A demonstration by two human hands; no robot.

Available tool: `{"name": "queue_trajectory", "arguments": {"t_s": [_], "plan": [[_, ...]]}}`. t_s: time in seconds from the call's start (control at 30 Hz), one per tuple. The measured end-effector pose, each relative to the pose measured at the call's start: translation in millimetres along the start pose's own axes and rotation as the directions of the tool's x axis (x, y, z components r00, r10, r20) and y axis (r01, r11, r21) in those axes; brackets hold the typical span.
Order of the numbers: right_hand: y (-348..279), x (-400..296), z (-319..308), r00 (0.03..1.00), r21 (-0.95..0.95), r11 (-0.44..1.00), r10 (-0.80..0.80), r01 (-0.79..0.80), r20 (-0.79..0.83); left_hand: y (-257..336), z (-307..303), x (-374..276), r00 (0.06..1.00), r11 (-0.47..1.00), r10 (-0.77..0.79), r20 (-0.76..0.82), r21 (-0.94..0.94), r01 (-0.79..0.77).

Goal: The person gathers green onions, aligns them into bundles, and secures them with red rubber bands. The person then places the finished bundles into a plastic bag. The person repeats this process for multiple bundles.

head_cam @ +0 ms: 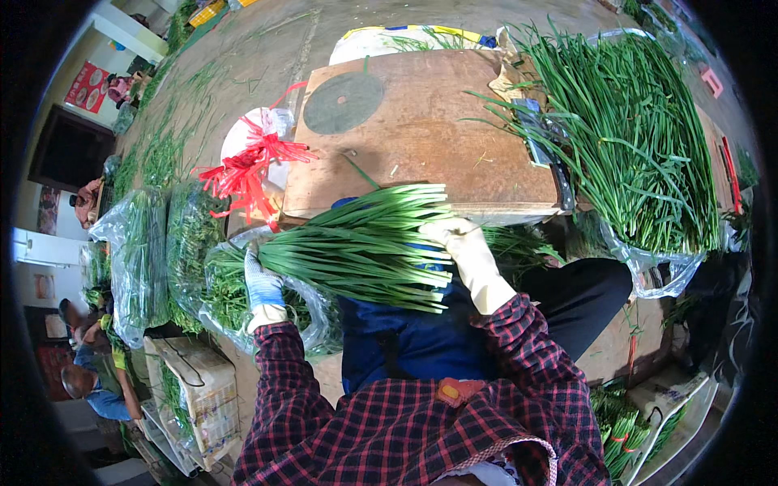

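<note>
A loose fanned bunch of garlic chives [352, 243] lies across my lap, its pale cut stem ends facing right. My left hand [262, 276], in a white-and-blue work glove, is closed around the leafy end at the left. At the stem end, my right hand [459, 243] wears a cream rubber glove, with its curled fingers on the pale stems. Part of those fingertips is hidden among the stems. Just beyond the bunch stands a wooden board table [425, 140] with a dark round disc [343, 102] set on its surface.
Red plastic ties [261, 161] hang at the table's left corner. A large chive pile [644, 140] rises at the right, beside a knife [562, 182]. Plastic-bagged greens [143, 261] and a crate [203, 401] stand left, near another person [100, 383]. Tied bunches [620, 434] sit lower right.
</note>
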State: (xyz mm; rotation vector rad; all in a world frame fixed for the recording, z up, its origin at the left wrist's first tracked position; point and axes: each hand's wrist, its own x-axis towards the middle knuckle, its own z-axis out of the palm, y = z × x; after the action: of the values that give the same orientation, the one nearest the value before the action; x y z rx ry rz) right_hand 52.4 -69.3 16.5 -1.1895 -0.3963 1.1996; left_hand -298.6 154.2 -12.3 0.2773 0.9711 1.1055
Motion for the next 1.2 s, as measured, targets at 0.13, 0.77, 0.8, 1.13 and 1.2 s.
{"name": "queue_trajectory", "arguments": {"t_s": [0.13,0.77,0.8,1.13,1.2], "plan": [[-17.9,-22.7,-36.9,0.969,0.109,0.963,-0.242,0.247,-0.057,-8.3,-21.3,18.5,1.000,0.997,0.016,-0.007,-0.081,-0.017],[-40.5,-51.3,-102.0,0.978,-0.656,0.745,-0.025,-0.120,-0.207,-25.1,-15.2,7.2,0.999,0.999,0.014,-0.036,-0.044,-0.015],[-47.6,-53.6,-86.6,0.940,-0.991,-0.106,-0.338,-0.079,-0.039,-22.6,-18.2,10.1,1.000,0.999,0.023,-0.011,-0.046,-0.024],[-39.2,-2.6,-1.7,0.990,-0.565,0.824,-0.034,-0.048,-0.134,-19.4,-11.2,2.4,0.999,0.999,0.040,-0.005,-0.015,-0.040],[-25.0,6.5,1.2,0.986,-0.383,0.920,0.014,-0.078,-0.165,-20.0,16.2,-19.1,0.997,1.000,0.008,-0.074,-0.019,-0.009]]}}
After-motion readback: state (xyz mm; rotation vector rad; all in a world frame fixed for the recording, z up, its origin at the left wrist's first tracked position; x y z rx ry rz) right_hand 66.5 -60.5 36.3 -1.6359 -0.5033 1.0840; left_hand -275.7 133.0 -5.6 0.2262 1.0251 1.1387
